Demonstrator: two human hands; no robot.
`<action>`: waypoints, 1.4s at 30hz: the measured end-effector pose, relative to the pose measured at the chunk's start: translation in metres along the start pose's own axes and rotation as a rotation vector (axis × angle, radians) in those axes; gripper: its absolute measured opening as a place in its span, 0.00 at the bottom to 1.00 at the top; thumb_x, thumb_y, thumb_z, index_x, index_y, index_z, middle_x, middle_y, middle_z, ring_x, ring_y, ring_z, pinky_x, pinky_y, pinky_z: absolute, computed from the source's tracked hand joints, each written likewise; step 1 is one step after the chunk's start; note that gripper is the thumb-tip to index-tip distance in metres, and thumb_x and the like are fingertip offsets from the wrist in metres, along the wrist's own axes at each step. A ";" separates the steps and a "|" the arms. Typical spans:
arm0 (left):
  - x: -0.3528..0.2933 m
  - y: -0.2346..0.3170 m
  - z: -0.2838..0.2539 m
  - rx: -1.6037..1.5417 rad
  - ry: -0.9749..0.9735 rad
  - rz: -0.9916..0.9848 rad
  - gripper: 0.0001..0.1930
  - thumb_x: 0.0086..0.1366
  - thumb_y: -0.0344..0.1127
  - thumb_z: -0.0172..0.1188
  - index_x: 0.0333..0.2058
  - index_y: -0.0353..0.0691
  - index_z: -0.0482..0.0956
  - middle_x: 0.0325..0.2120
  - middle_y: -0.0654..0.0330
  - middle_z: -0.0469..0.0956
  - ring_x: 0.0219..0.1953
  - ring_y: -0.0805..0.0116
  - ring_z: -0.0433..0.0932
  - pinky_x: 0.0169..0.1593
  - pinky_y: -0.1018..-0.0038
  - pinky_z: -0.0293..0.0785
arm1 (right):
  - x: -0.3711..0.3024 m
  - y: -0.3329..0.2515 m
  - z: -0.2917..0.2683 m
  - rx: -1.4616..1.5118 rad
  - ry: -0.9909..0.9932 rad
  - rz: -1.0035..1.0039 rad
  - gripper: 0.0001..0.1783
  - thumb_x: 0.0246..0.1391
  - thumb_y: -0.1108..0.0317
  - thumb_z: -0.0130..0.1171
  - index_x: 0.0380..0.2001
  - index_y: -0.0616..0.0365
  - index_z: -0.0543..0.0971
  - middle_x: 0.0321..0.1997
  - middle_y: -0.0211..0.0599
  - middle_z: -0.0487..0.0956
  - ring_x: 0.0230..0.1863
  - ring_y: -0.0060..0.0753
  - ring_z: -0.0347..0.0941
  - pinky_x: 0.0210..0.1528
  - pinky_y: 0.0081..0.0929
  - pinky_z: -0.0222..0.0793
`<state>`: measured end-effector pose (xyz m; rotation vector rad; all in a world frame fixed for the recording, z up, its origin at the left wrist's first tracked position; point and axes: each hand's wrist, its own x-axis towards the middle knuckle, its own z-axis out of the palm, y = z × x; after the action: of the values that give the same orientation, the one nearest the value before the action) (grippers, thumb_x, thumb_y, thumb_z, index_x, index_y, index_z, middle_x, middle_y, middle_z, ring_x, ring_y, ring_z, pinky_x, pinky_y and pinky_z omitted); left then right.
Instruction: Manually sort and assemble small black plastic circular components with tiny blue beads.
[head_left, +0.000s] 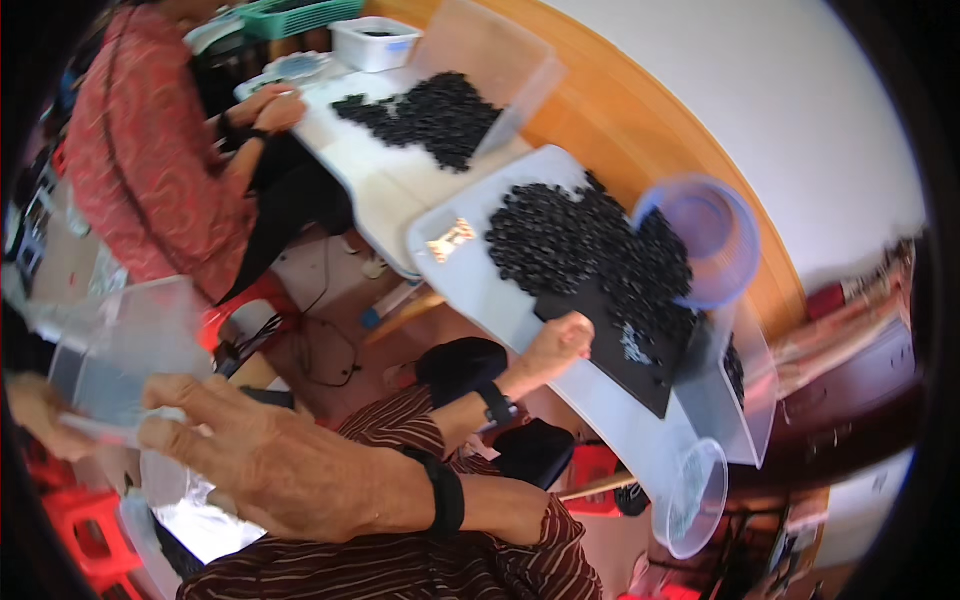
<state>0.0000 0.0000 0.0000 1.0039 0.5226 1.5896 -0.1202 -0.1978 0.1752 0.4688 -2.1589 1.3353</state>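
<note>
My right hand [285, 460] reaches across to the left, its fingers bent at the edge of a clear plastic container [130, 335]. Motion blurs the container, and another person's hand [50, 420] grips its far side. My left hand [560, 345], wearing a watch, is closed at the near edge of a pale tray-like tabletop [465, 285]. What its fingers hold, if anything, is hidden. Beside it lies a dark flat board [640, 380] with a small cluster of pale blue bits [634, 345]. A big heap of small black pieces [560, 240] spreads behind and over the board.
A purple tub [705, 240] leans by the heap, with a clear bin [735, 400] and a clear cup [692, 500] nearby. A wrapped packet [450, 241] lies on the left. Someone in red [160, 150] sits at another black heap [430, 110]. Red stools [90, 530] stand lower left.
</note>
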 end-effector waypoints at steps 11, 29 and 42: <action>0.012 -0.003 0.016 0.163 0.013 -0.073 0.07 0.67 0.35 0.51 0.36 0.37 0.74 0.23 0.62 0.76 0.27 0.76 0.74 0.35 0.78 0.72 | -0.123 -0.024 -0.096 -0.299 0.490 0.409 0.23 0.43 0.84 0.61 0.45 0.60 0.74 0.45 0.41 0.74 0.34 0.31 0.78 0.33 0.26 0.76; 0.021 -0.033 0.073 0.197 -0.036 -0.226 0.07 0.69 0.31 0.48 0.40 0.36 0.74 0.27 0.61 0.78 0.34 0.73 0.77 0.45 0.75 0.74 | -0.353 -0.033 -0.163 -0.780 1.353 0.896 0.09 0.50 0.79 0.61 0.36 0.60 0.79 0.29 0.33 0.79 0.25 0.22 0.72 0.29 0.20 0.69; 0.016 -0.031 0.075 0.340 -0.085 -0.216 0.07 0.68 0.29 0.46 0.40 0.36 0.73 0.30 0.61 0.77 0.34 0.76 0.75 0.41 0.79 0.71 | -0.368 -0.073 -0.223 -1.139 1.251 0.957 0.16 0.47 0.80 0.59 0.43 0.66 0.74 0.36 0.50 0.75 0.27 0.43 0.75 0.31 0.35 0.71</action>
<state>0.0798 0.0104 0.0215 1.2177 0.8322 1.2854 0.2700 -0.0286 0.0773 -1.5379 -1.5170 0.2368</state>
